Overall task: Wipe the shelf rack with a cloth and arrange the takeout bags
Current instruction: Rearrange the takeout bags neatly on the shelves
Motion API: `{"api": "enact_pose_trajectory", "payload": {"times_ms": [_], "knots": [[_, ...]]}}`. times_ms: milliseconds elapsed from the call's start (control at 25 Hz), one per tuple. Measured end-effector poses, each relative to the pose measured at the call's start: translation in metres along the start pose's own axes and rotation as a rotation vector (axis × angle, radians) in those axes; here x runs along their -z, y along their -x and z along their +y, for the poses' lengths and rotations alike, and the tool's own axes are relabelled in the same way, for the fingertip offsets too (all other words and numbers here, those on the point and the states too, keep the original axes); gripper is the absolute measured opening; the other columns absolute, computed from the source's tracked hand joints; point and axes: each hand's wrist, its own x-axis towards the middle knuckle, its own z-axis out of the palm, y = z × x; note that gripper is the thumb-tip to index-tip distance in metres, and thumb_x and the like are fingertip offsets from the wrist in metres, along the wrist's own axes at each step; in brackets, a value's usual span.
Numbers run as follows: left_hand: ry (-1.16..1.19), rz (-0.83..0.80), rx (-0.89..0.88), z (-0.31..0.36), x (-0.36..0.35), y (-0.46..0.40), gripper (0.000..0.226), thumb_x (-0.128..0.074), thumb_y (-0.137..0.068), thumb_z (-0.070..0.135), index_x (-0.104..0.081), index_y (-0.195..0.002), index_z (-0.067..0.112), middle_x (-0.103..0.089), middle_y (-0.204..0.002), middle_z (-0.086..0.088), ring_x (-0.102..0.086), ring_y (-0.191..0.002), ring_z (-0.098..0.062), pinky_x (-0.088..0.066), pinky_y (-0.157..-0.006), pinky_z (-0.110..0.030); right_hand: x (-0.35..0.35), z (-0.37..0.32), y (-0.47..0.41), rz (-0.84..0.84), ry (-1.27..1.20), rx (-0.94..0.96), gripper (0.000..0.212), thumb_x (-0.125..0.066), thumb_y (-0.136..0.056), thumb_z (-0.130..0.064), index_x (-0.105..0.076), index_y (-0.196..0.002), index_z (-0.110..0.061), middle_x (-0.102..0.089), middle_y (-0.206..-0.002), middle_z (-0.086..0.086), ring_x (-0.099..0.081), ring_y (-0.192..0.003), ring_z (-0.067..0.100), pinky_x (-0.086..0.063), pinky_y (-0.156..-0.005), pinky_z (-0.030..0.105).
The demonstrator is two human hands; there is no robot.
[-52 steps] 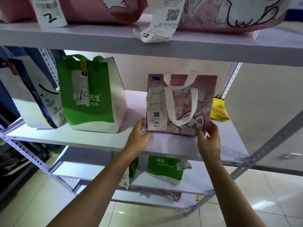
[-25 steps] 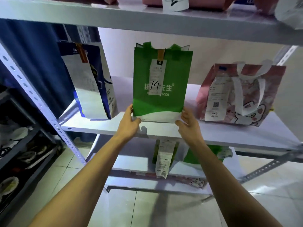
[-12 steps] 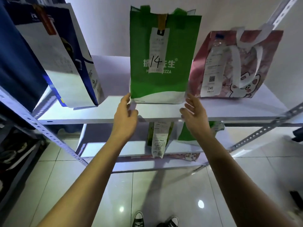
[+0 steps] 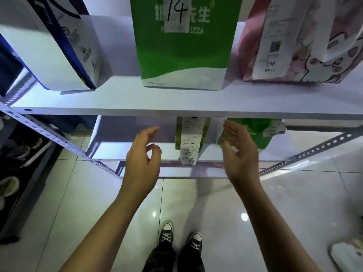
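Three takeout bags stand in a row on the white shelf board [image 4: 121, 103]: a blue and white bag [image 4: 55, 48] at the left, a green pizza bag [image 4: 184, 50] marked 14 in the middle, a pink cat bag [image 4: 306, 42] with a receipt at the right. My left hand [image 4: 142, 156] and my right hand [image 4: 238, 152] hang below the board's front edge, fingers apart, holding nothing. Between them, on the lower shelf [image 4: 110, 152], stand a green bag with a long receipt [image 4: 191, 142] and another green bag [image 4: 257, 134], partly behind my right hand.
Perforated grey metal braces [image 4: 64, 143] run diagonally at both sides of the rack. A dark low rack with shoes [image 4: 17, 154] stands at the left. My feet [image 4: 179, 238] are on glossy white floor tiles. A pale object [image 4: 347, 254] lies at the lower right.
Both hands have let go of the green pizza bag and dropped below the shelf edge. The view has tilted down toward the lower shelf and floor.
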Motion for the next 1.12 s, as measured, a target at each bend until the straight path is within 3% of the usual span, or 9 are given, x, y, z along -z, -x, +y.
{"api": "enact_pose_trajectory", "payload": {"times_ms": [160,280,440,600,800,1120], "knots": [[-0.034,-0.048,0.081,-0.033,-0.025,0.028,0.047,-0.047,-0.098,0.002,-0.054,-0.131,0.035,-0.058,-0.131,0.017,-0.055,-0.120,0.003,-0.044,-0.090,-0.010,-0.011,0.042,0.016,-0.082,-0.026,-0.086,0.041,-0.060,-0.098,-0.006,-0.056,-0.129,-0.033,-0.062,-0.129,-0.019,-0.057,-0.124,0.006,-0.047,-0.098,0.012],[-0.039,-0.077,0.109,-0.056,-0.041,0.040,0.048,-0.048,-0.098,0.003,-0.055,-0.130,0.039,-0.059,-0.130,0.023,-0.054,-0.121,0.002,-0.045,-0.093,-0.018,-0.018,0.074,0.023,-0.087,-0.029,-0.140,0.042,-0.060,-0.098,-0.005,-0.059,-0.133,-0.028,-0.064,-0.132,-0.013,-0.058,-0.123,0.006,-0.039,-0.090,-0.003],[-0.038,-0.108,0.175,-0.080,-0.062,0.054,0.047,-0.048,-0.098,0.005,-0.057,-0.126,0.041,-0.060,-0.126,0.028,-0.053,-0.120,0.006,-0.043,-0.093,-0.011,-0.019,0.113,0.037,-0.094,-0.044,-0.239,0.039,-0.061,-0.097,-0.010,-0.062,-0.129,-0.032,-0.067,-0.127,-0.020,-0.061,-0.117,0.002,-0.043,-0.088,0.006],[-0.022,-0.154,0.245,-0.097,-0.075,0.061,0.047,-0.048,-0.098,0.008,-0.058,-0.126,0.045,-0.058,-0.129,0.031,-0.054,-0.115,0.012,-0.038,-0.082,0.000,-0.022,0.138,0.047,-0.076,-0.044,-0.313,0.040,-0.062,-0.096,-0.011,-0.062,-0.129,-0.033,-0.068,-0.124,-0.022,-0.061,-0.117,-0.003,-0.045,-0.087,0.005],[-0.027,-0.222,0.269,-0.113,-0.073,0.057,0.044,-0.047,-0.098,0.010,-0.057,-0.125,0.044,-0.058,-0.129,0.030,-0.053,-0.117,0.012,-0.038,-0.086,0.000,-0.037,0.147,0.055,-0.050,-0.020,-0.326,0.035,-0.061,-0.097,-0.010,-0.064,-0.128,-0.026,-0.069,-0.125,-0.015,-0.064,-0.117,0.006,-0.051,-0.101,0.031],[-0.020,-0.233,0.282,-0.125,-0.052,0.062,0.043,-0.046,-0.098,0.011,-0.056,-0.124,0.044,-0.059,-0.130,0.027,-0.053,-0.119,0.009,-0.043,-0.089,-0.013,-0.066,0.140,0.075,-0.061,-0.031,-0.342,0.034,-0.060,-0.096,-0.009,-0.065,-0.125,-0.026,-0.070,-0.123,-0.015,-0.065,-0.116,0.005,-0.052,-0.103,0.036]]}}
